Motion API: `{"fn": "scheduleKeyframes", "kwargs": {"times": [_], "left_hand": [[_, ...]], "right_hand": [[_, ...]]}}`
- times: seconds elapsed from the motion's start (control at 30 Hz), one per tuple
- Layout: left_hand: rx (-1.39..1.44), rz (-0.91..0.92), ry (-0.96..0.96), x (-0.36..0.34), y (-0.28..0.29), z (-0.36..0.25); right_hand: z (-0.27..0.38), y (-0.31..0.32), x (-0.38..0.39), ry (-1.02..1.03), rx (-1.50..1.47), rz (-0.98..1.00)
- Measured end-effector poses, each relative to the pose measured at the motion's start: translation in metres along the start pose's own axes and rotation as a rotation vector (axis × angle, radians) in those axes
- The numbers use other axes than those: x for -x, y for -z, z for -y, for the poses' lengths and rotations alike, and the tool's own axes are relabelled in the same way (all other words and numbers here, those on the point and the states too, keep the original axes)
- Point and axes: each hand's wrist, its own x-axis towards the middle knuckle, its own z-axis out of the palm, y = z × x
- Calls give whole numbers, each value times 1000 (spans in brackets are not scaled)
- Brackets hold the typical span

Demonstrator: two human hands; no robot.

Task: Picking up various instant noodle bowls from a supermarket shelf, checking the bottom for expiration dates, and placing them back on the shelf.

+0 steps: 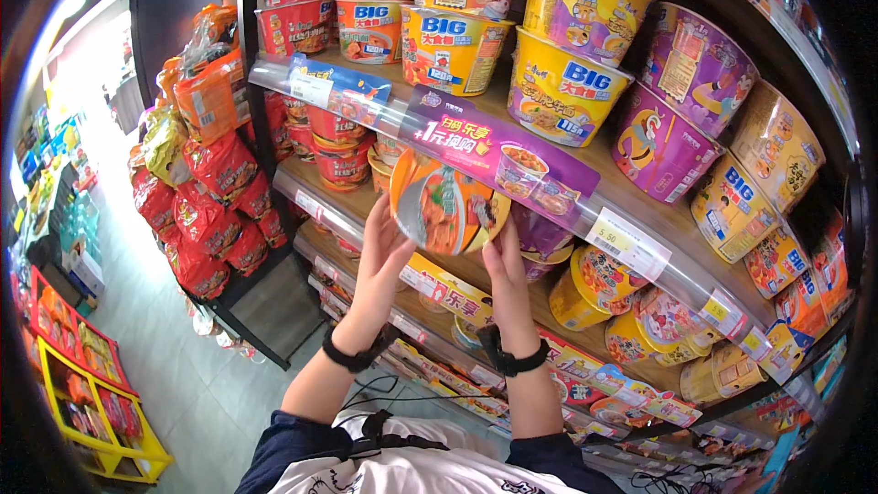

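Note:
Between my two hands I hold an orange instant noodle cup (pixel 444 204), its round printed lid tilted up toward me. My left hand (pixel 377 247) grips its left side, thumb along the lower edge. At its lower right edge, my right hand (pixel 502 256) has its fingers closed on the rim. The cup is just in front of the second shelf, below a purple promotional strip (pixel 512 151) on the shelf edge. A purple noodle cup (pixel 541 236) stands on that shelf behind my right hand.
Large yellow noodle tubs (pixel 569 82), purple tubs (pixel 666 142) and red tubs (pixel 297 27) stack on the upper shelf. Yellow cups (pixel 585 293) fill the shelf below. Red noodle packets (pixel 219 165) pile at the left. A yellow rack (pixel 87 412) stands on the grey floor (pixel 219 384).

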Motion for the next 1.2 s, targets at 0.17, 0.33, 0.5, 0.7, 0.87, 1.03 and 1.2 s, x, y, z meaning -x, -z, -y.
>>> {"fn": "scheduleKeyframes", "kwargs": {"times": [0.17, 0.33, 0.5, 0.7, 0.87, 1.03, 1.2], "left_hand": [[85, -89, 43, 45, 6, -12], [66, -168, -52, 71, 12, -21], [-1, -44, -121, 80, 9, -35], [-513, 146, -157, 107, 36, -21], [-590, 166, -100, 108, 51, -15], [-686, 196, -641, 80, 20, -42], [-766, 156, -662, 82, 17, -42]], "right_hand": [[-11, 4, 33, 50, 121, 79], [-2, -4, 54, 103, 125, 202], [0, -7, 65, 197, 61, 205], [4, 6, 83, 319, 248, 104], [-4, 10, 88, 409, 375, 103], [15, 5, 76, 662, 362, 84], [14, 9, 77, 619, 350, 79]]}}
